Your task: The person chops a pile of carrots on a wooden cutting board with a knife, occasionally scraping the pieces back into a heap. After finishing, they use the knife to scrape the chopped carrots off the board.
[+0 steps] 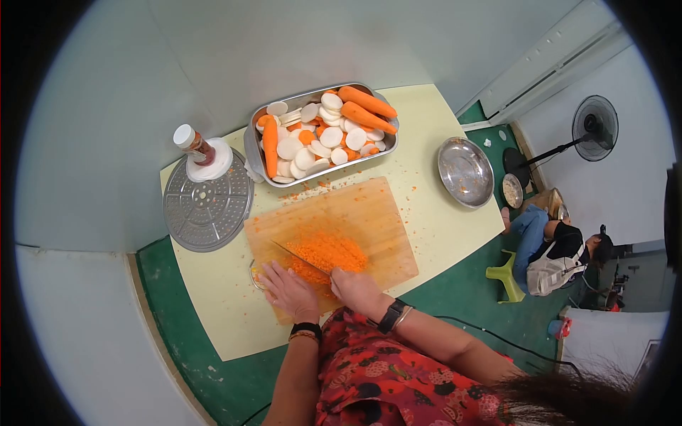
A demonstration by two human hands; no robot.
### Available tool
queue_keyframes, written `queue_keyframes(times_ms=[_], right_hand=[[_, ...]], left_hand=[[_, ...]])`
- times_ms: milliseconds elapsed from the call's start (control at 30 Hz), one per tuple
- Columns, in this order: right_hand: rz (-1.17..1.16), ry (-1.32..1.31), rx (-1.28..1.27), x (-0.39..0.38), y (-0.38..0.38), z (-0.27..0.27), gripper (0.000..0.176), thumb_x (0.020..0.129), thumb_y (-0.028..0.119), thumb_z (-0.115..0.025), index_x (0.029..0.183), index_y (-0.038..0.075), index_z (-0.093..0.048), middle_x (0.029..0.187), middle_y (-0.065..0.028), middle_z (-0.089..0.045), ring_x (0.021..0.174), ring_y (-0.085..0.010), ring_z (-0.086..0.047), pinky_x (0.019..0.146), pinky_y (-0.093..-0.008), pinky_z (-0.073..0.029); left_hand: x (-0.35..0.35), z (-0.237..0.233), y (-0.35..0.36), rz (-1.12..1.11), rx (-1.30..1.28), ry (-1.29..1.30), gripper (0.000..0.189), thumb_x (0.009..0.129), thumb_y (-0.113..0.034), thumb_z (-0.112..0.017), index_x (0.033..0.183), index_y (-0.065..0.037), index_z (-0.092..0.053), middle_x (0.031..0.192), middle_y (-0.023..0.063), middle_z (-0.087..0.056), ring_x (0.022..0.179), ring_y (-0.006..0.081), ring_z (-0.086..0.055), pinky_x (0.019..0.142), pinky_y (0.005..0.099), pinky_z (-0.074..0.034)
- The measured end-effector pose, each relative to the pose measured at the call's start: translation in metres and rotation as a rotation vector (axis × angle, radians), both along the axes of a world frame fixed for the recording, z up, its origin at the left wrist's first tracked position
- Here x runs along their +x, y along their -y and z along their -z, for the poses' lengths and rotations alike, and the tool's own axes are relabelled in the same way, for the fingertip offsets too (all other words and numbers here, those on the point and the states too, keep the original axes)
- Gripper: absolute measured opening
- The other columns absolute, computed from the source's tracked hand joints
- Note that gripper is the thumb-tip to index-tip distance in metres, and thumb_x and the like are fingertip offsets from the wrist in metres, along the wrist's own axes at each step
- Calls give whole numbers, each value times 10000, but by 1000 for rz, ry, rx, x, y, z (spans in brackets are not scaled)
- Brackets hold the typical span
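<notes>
My right hand is wrapped round the handle of a kitchen knife, whose blade slants up and left across the chopped carrot. Fingers stretched out, my left hand lies by the near side of the blade, its fingertips close to the steel. Finely chopped carrot forms a loose orange heap beyond the blade. Beneath it all is a wooden cutting board, tilted on the pale table. A metal ring-shaped handle shows at the board's left edge.
Behind the board stands a metal tray of sliced white vegetable, carrot slices and whole carrots. A perforated metal disc carries a white-lidded jar. At right are a steel bowl, a seated person and a fan.
</notes>
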State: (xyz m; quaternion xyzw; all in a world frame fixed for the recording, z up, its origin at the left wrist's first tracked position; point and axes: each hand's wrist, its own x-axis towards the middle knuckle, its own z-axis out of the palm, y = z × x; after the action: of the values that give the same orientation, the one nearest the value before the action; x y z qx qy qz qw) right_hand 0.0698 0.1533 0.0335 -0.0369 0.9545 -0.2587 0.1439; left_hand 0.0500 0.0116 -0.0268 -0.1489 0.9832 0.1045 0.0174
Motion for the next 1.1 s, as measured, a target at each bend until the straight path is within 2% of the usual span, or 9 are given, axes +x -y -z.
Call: queue_keyframes(times_ms=[233,433,533,633,833,967,1100], right_hand=[[11,-57,-42,0,0,-3,183,940,201,-497,903,25,-531,689,-193,-658,631,-366,-666,549,-473,-536],[45,2,-26,-1,-1,8,188,937,201,-519,877,23,-511,676,-198,-635,620,-380,-642,545,-478,-513],[61,-96,-40,0,-1,2,191,936,203,-523,867,24,-512,667,-196,-633,609,-378,-641,536,-474,-513],[76,-79,-18,2,-4,14,191,934,201,-527,862,24,-512,656,-193,-630,594,-377,-637,526,-473,-511],[76,-108,-42,-4,-1,-5,185,935,196,-519,872,22,-512,663,-194,-633,602,-377,-640,536,-478,-514],[77,-61,-33,-5,-2,14,185,939,203,-508,885,26,-515,670,-191,-640,610,-374,-646,538,-478,-518],[44,-33,11,-7,2,-8,184,938,200,-497,893,24,-524,688,-190,-655,638,-364,-664,553,-475,-530]], left_hand=[[-1,-2,0,-7,7,8,519,1018,-295,-315,1490,-80,-295,1592,103,-218,1467,343,-154,1115,521,-190],[-1,1,1,-4,-8,-8,508,1027,-296,-306,1484,-73,-306,1591,99,-217,1462,344,-167,1115,521,-197],[-1,-2,0,-3,-9,-7,508,1022,-290,-312,1482,-75,-309,1590,100,-223,1462,344,-169,1115,517,-198],[0,-2,-1,-3,-16,-2,509,1018,-286,-319,1481,-76,-311,1588,100,-231,1462,345,-171,1113,516,-203],[-1,-1,-1,-3,-34,-9,496,1030,-298,-313,1471,-71,-330,1580,102,-245,1454,351,-187,1110,517,-223],[-2,-2,0,1,-34,-36,493,1029,-297,-316,1464,-66,-339,1577,105,-252,1451,352,-195,1105,517,-232],[-1,-2,-2,5,-40,-17,496,1024,-286,-324,1467,-64,-332,1578,104,-250,1448,353,-204,1104,519,-231]])
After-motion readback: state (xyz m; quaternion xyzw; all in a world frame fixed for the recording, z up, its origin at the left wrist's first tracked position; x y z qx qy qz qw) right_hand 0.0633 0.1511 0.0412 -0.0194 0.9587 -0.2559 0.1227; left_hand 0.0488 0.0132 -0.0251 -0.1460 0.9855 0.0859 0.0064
